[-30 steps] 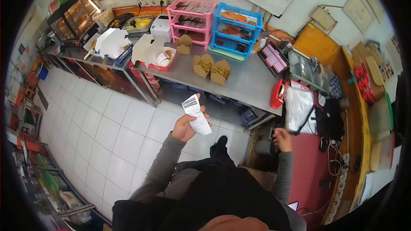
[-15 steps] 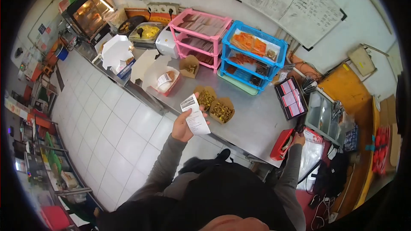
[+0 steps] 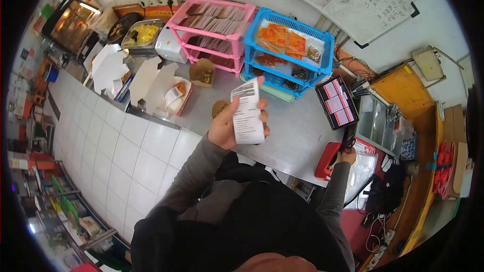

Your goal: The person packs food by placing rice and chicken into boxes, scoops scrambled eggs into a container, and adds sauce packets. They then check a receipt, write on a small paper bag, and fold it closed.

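My left hand (image 3: 228,125) is raised over the steel counter (image 3: 292,131) and holds a white printed receipt (image 3: 247,113) upright. Behind the receipt, a brown paper food box (image 3: 219,107) is mostly hidden. My right hand (image 3: 347,155) is low at the counter's right end, touching a red object (image 3: 327,160) that hangs at the edge; its grip is unclear. A small open brown box (image 3: 202,73) with food stands further back.
A pink rack (image 3: 214,20) and a blue rack (image 3: 290,53) with packets stand at the wall. A tablet (image 3: 336,103) lies to the right. Open white boxes (image 3: 164,88) and a warming cabinet (image 3: 70,22) are on the left. White tiled floor (image 3: 121,151) lies below.
I have moved closer to the counter. My left hand lifted the receipt up and right, over the brown boxes. My right hand stays by the red object.
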{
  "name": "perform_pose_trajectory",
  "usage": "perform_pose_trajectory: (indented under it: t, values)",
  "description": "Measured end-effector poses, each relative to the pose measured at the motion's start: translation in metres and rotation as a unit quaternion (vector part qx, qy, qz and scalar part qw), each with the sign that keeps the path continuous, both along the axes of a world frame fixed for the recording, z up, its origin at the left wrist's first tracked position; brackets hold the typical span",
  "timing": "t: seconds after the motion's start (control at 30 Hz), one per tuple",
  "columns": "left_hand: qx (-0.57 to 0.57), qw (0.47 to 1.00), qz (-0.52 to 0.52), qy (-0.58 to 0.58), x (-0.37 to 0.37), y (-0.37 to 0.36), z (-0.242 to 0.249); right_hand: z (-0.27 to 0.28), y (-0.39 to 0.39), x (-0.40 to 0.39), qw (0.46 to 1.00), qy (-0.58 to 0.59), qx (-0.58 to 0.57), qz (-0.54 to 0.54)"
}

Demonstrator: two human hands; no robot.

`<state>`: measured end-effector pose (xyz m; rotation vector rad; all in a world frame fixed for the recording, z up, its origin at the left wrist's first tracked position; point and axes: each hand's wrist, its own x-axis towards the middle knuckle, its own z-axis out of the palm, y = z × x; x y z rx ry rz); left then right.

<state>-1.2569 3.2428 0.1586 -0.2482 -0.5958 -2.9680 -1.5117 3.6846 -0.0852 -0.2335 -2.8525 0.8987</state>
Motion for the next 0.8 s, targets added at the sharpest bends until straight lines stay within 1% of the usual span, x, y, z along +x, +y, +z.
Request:
perform_pose_trajectory:
  t: [0.03,0.1,0.13,0.17,0.2,0.23,0.27,0.3,0.33,0.37,0.43,0.47,0.53,0.57,0.6,0.63,0.67,0.7,0.73,0.77,0.8]
  values:
    - [-0.007,1.0,-0.019,0.007,-0.006,-0.002,0.006,0.0,0.003,-0.001,1.0,-0.006,0.021,-0.009]
    - [-0.018,0.998,-0.061,0.024,-0.02,-0.005,0.015,0.003,-0.01,-0.009,0.979,0.191,0.064,-0.03]
    - [-0.011,0.997,-0.072,0.019,-0.023,-0.007,0.016,0.014,-0.02,-0.012,0.952,0.287,0.094,-0.044]
    - [-0.017,0.997,-0.074,0.011,-0.026,-0.007,0.018,0.04,-0.038,-0.004,0.978,0.204,0.035,-0.009]
    - [-0.02,0.997,-0.074,0.005,-0.027,-0.01,0.02,0.027,-0.026,-0.024,0.983,0.096,0.155,0.027]
    - [-0.024,0.997,-0.075,-0.004,-0.028,-0.012,0.019,0.007,-0.024,-0.025,0.949,0.085,0.302,0.038]
    - [-0.022,0.997,-0.078,-0.001,-0.029,-0.014,0.014,-0.001,-0.022,-0.031,0.935,0.021,0.35,0.052]
    - [-0.022,0.997,-0.075,0.003,-0.028,-0.016,0.009,0.007,-0.029,-0.032,0.908,-0.064,0.411,0.053]
    - [-0.041,0.997,-0.061,-0.014,-0.025,-0.018,0.007,-0.005,-0.023,-0.039,0.905,-0.024,0.421,0.05]
    - [-0.037,0.997,-0.06,-0.021,-0.022,-0.019,0.003,0.007,-0.025,-0.039,0.895,-0.089,0.431,0.078]
    - [-0.035,0.997,-0.047,-0.04,-0.014,-0.023,-0.004,-0.001,-0.021,-0.047,0.873,-0.01,0.479,0.092]
    - [-0.025,0.998,-0.039,-0.048,-0.011,-0.023,-0.005,-0.003,-0.016,-0.046,0.881,-0.018,0.461,0.102]
    - [-0.019,0.998,-0.031,-0.056,-0.007,-0.024,-0.009,0.018,-0.019,-0.04,0.898,-0.034,0.419,0.127]
    - [-0.018,0.998,-0.02,-0.059,-0.004,-0.026,-0.009,0.033,-0.021,-0.036,0.921,-0.036,0.366,0.13]
    - [-0.01,0.998,-0.024,-0.051,-0.003,-0.026,-0.008,0.036,-0.018,-0.035,0.941,0.027,0.317,0.112]
    - [-0.003,0.999,-0.023,-0.044,-0.003,-0.024,-0.005,0.041,-0.013,-0.036,0.951,0.114,0.253,0.138]
    - [0.002,0.999,-0.029,-0.028,-0.004,-0.024,-0.005,0.044,-0.009,-0.043,0.961,0.132,0.187,0.153]
    - [-0.009,0.999,-0.033,-0.015,-0.005,-0.024,-0.003,0.048,-0.014,-0.04,0.975,0.173,0.06,0.125]
    - [-0.003,0.999,-0.033,-0.019,-0.006,-0.022,0.0,0.06,-0.028,-0.033,0.98,0.157,-0.054,0.105]
    - [0.005,0.999,-0.036,-0.023,-0.006,-0.019,0.004,0.086,-0.052,-0.018,0.97,0.137,-0.164,0.112]
    - [0.008,0.999,-0.039,-0.011,-0.008,-0.017,0.007,0.097,-0.071,-0.008,0.95,0.148,-0.244,0.13]
